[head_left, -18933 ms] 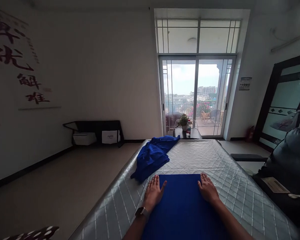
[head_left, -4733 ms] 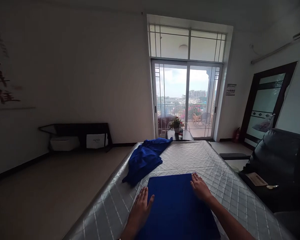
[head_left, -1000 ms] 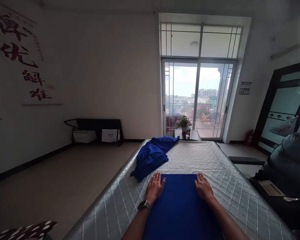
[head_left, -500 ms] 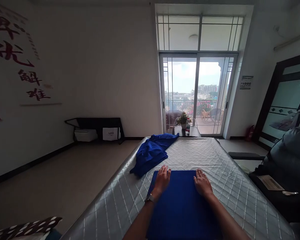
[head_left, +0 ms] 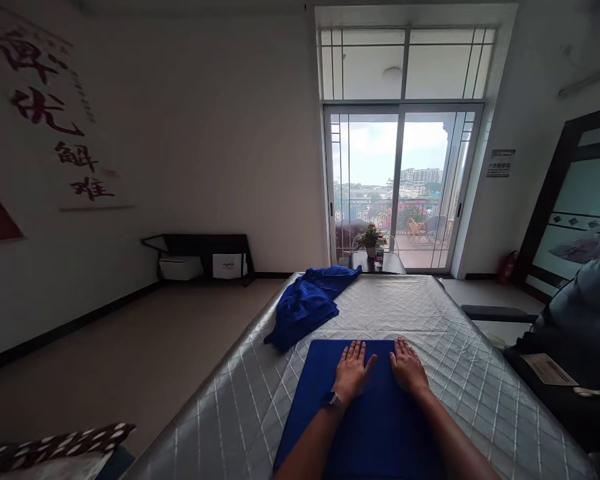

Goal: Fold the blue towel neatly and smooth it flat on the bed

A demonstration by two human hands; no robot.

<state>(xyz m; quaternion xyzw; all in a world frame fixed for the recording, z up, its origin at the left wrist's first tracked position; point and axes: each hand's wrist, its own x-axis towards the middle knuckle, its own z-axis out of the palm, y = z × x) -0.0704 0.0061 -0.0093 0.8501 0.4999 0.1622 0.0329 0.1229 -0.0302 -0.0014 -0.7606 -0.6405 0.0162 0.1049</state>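
A flat dark blue rectangular piece, smooth like a board or neatly folded cloth, lies in front of me on a silver quilted table cover. On its upper middle my left hand rests flat, fingers spread and a watch on the wrist. My right hand lies flat along its far right edge, fingers stretched out. Neither hand grips anything. Beyond, a crumpled blue cloth, apparently a garment, is heaped on the far left of the cover. The near end of the blue piece is partly behind my forearms.
Past the far edge stand a potted plant and a bottle on a small dark table. A dark padded chair is close on the right. Lower left shows a patterned cushion. A low black rack stands against the wall.
My left hand has slid right, from the blue piece's left edge to its upper middle. My right hand has stayed at the right edge. The view has shifted slightly.
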